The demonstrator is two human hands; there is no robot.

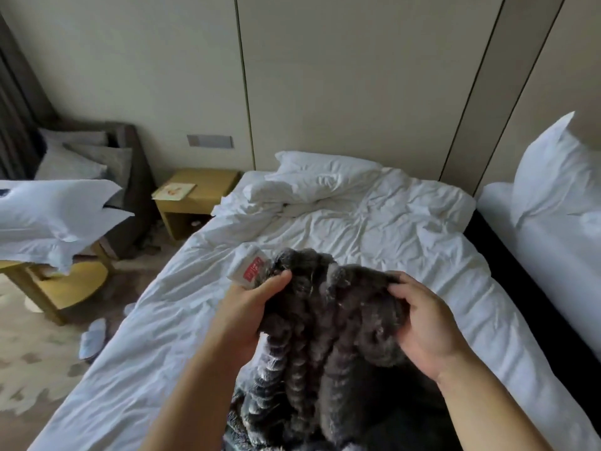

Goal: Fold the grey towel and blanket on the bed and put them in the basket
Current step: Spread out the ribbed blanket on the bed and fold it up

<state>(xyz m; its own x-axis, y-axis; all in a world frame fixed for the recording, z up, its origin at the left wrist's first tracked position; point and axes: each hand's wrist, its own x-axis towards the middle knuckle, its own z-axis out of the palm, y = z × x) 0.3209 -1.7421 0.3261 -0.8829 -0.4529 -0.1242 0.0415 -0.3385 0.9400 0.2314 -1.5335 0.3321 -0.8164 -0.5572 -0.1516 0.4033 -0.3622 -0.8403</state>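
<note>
Over the bed, left hand and right hand clutch the grey blanket — fingers half buried, lower folds off-frame

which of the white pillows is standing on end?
The pillow on the right-hand bed: it stands upright on its edge, while the rest lie flat.

Left hand and right hand raised, fingers clenched.

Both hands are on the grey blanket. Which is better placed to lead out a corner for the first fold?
Probably the left hand: it grips the blanket right beside the white label, likely at an edge. The right hand holds a bunched fold.
</note>
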